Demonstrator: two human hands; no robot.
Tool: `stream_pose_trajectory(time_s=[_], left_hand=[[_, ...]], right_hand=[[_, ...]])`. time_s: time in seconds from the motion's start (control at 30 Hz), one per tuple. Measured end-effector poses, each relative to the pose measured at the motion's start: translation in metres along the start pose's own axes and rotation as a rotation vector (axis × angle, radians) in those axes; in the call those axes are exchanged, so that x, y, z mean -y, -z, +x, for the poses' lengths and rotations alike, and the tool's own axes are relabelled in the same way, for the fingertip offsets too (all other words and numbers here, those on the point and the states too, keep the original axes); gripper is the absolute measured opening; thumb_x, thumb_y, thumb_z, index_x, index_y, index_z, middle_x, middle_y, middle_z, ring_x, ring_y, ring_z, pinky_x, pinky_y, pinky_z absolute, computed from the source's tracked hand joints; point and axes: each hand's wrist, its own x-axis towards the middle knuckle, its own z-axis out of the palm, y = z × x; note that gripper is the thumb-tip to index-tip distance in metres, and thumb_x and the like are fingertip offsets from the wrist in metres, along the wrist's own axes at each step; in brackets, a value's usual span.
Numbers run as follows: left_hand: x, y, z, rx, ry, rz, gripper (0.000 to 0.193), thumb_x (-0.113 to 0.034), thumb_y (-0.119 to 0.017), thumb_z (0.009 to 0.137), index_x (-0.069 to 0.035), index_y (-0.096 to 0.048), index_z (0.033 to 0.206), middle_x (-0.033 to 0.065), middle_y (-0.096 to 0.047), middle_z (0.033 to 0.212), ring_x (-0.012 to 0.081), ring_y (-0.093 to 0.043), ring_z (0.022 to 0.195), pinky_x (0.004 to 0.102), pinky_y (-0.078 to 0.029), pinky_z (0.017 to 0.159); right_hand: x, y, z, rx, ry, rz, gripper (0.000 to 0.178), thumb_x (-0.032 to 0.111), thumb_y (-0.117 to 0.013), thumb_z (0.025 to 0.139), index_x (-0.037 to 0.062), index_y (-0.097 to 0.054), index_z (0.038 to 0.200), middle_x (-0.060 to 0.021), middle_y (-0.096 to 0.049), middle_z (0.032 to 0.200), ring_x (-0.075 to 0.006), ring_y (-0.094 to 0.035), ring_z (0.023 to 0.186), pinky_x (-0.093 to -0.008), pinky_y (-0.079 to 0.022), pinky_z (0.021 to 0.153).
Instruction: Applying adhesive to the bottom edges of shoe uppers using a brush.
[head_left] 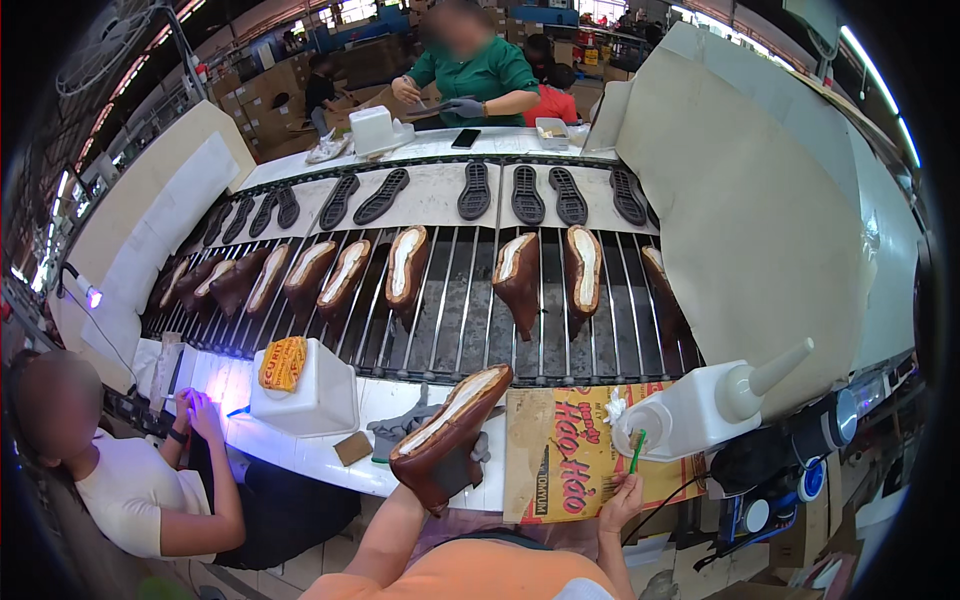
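A dark brown shoe upper (435, 462) is tilted, its whitish underside turned up, at the near edge of the bench. My left hand (482, 450) grips it from beneath; most of the hand is hidden behind the shoe, and only what look like grey-gloved fingers show at its right side. In my bare right hand (622, 500) is a green toothbrush (636, 455), closed between the fingers. Its head is at the round opening cut in a white plastic jug (690, 415) lying on its side. Under the jug lies a flattened printed cardboard sheet (540, 460).
Beyond the bench, a roller conveyor (450, 300) carries several brown shoe uppers (407, 265) and black soles (474, 192). A white box (325, 395) and grey gloves (400, 425) lie left. One person sits at left (130, 480); another, in green (480, 80), stands across.
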Motion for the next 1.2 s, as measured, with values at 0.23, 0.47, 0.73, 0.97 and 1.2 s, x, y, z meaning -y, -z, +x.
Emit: stream_pose_trajectory(time_s=[0.23,0.47,0.73,0.97,1.2], left_hand=[[0.009,-0.013,0.001,-0.104,0.075,-0.254,0.087,-0.028,-0.066,0.066,-0.013,-0.033,0.145,0.0124,-0.052,0.131,0.0304,-0.043,0.128,0.0394,-0.034,0.107],[0.026,-0.012,0.005,0.024,0.099,-0.836,0.084,-0.012,-0.07,0.064,-0.011,-0.038,0.141,0.0088,-0.056,0.105,0.0247,-0.052,0.106,0.0363,-0.04,0.096],[0.048,-0.028,0.001,-0.038,-0.098,-0.276,0.06,-0.015,-0.063,0.083,-0.01,-0.04,0.138,0.0079,-0.056,0.114,0.0227,-0.05,0.115,0.0344,-0.04,0.1],[0.047,-0.036,0.003,-0.314,-0.316,0.165,0.041,-0.038,-0.046,0.094,-0.008,-0.055,0.121,0.013,-0.059,0.106,0.0293,-0.057,0.104,0.0385,-0.046,0.095],[0.016,-0.023,-0.004,-0.248,-0.246,-0.238,0.071,-0.053,-0.047,0.089,-0.008,-0.034,0.142,0.0171,-0.041,0.139,0.0333,-0.041,0.129,0.0442,-0.032,0.11]], right_hand=[[-0.009,0.0,-0.001,-0.004,-0.009,0.006,0.031,0.019,-0.042,0.102,0.0007,-0.056,0.081,-0.0041,-0.055,0.066,-0.0126,-0.046,0.057,-0.0284,-0.037,0.054],[-0.002,-0.003,0.001,0.025,-0.014,-0.057,0.03,0.019,-0.044,0.101,-0.0022,-0.059,0.087,-0.0049,-0.055,0.066,-0.0147,-0.051,0.061,-0.0297,-0.042,0.059],[0.0,-0.002,0.002,0.027,-0.014,-0.12,0.024,0.014,-0.049,0.098,-0.001,-0.061,0.083,-0.009,-0.059,0.067,-0.0211,-0.056,0.061,-0.0343,-0.044,0.059],[-0.001,-0.005,0.001,-0.05,0.164,-0.156,0.013,0.008,-0.058,0.092,-0.0017,-0.066,0.094,-0.0123,-0.064,0.08,-0.0252,-0.06,0.074,-0.036,-0.046,0.066],[0.039,0.013,0.013,-0.158,0.123,-0.005,0.016,-0.002,-0.063,0.087,-0.006,-0.065,0.102,-0.0129,-0.065,0.091,-0.0208,-0.059,0.082,-0.0328,-0.048,0.078]])
